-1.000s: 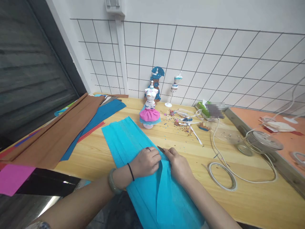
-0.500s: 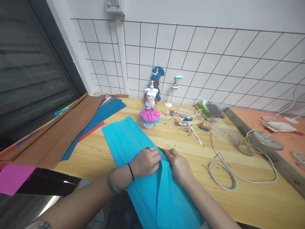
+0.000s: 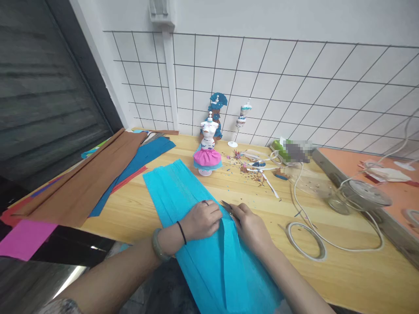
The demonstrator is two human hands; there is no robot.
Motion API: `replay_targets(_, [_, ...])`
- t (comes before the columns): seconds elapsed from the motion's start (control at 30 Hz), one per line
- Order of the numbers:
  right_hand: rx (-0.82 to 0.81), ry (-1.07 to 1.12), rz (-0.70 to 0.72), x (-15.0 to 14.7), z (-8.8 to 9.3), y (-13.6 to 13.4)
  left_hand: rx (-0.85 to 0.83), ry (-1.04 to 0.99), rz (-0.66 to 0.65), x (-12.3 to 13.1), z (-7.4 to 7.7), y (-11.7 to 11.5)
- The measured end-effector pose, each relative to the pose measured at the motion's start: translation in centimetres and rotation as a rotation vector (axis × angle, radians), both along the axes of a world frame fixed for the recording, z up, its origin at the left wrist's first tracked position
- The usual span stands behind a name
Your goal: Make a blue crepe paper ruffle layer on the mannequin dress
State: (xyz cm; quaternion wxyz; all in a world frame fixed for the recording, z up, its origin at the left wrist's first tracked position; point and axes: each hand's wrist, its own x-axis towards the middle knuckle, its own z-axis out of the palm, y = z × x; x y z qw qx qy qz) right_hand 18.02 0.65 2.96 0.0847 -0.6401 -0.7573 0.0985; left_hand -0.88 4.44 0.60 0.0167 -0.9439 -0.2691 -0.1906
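Note:
A long sheet of bright blue crepe paper (image 3: 176, 187) slants across the table's front edge, its near part creased and folded. My left hand (image 3: 204, 220) is closed, pinching the paper near its right edge. In my right hand (image 3: 250, 226) are small dark scissors (image 3: 226, 206), gripped at that same edge just right of my left fingers. Their pointed blades show; the handles are hidden in my palm. Behind the paper stands a small white dress form (image 3: 209, 131) wearing a pink and blue ruffled skirt (image 3: 207, 158).
Brown, blue and red paper sheets (image 3: 85, 179) are piled at left. Behind stand a blue-and-brown dressed form (image 3: 216, 101) and a slim one (image 3: 242, 115). Paper scraps (image 3: 253, 170), a tape roll (image 3: 306, 241), a white cord (image 3: 353, 249) and a jar (image 3: 338, 205) lie to the right.
My right hand has shifted slightly right and the scissor blades show more clearly, lifted a little off the paper's edge. My left hand keeps its pinch.

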Motion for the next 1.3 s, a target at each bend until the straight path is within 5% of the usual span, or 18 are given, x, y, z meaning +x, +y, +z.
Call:
replay_targets(0.37, [-0.085,0.386,-0.244,5.7,-0.8,-6.3,-0.149,-0.108,0.097,-1.5,0.8,0.9])
replay_targets(0.53, [-0.182,0.271,-0.329,6.3,-1.0,-8.1,-0.217,-0.119,0.203,-3.1,1.3,1.7])
replay_targets(0.73, [-0.183,0.313,-0.245,6.0,-1.1,-7.5,-0.219,-0.147,0.413,-8.3,2.2,2.6])
replay_targets(0.9, [-0.012,0.395,-0.25,4.3,0.0,-7.4,-0.164,-0.109,0.514,-12.4,2.7,2.5])
replay_targets(1.13, [0.086,0.205,-0.026,-0.2,-0.1,-8.4,-0.16,-0.039,0.528,-11.4,2.3,3.8])
replay_targets(1.3, [0.11,0.147,-0.068,0.3,-2.1,-10.4,-0.166,0.017,0.592,-12.4,1.6,6.8])
